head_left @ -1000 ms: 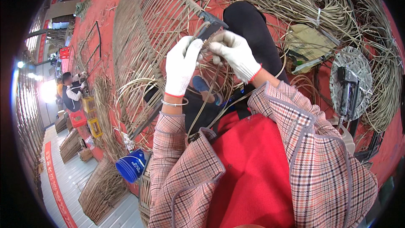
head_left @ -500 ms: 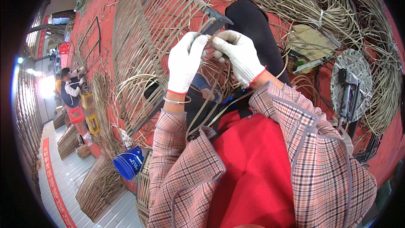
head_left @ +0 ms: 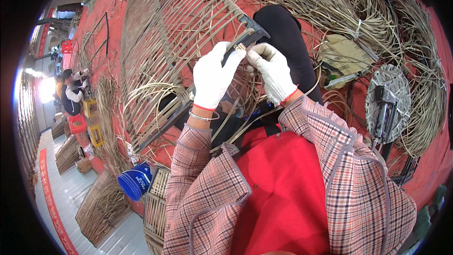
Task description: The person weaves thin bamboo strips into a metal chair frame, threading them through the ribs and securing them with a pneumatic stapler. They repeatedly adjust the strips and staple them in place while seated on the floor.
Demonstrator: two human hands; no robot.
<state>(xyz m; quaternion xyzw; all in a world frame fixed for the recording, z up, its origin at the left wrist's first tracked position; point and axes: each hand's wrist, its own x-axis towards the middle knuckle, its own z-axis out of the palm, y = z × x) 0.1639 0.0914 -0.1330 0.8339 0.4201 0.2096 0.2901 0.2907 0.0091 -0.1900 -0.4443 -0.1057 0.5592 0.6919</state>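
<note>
Both my hands wear white knit gloves. My left hand (head_left: 214, 76) grips the dark metal frame bar (head_left: 252, 29) of a large half-woven rattan frame (head_left: 174, 33) that leans across my lap. My right hand (head_left: 272, 71) pinches a thin rattan strand (head_left: 240, 47) against the same bar, close to the left fingertips. The woven ribs of the frame fan out to the upper left. My plaid sleeves and red apron fill the lower part of the view.
Loose bundles of rattan strips (head_left: 339, 4) lie on the red floor at the top right. A round woven disc with a tool on it (head_left: 387, 104) sits to the right. A blue bucket (head_left: 136, 180) and woven baskets (head_left: 101, 203) stand lower left. Another person (head_left: 71, 94) works far left.
Both hands stay on the frame bar; the fingers have shifted slightly along it while working the strand. The view has tilted a little.
</note>
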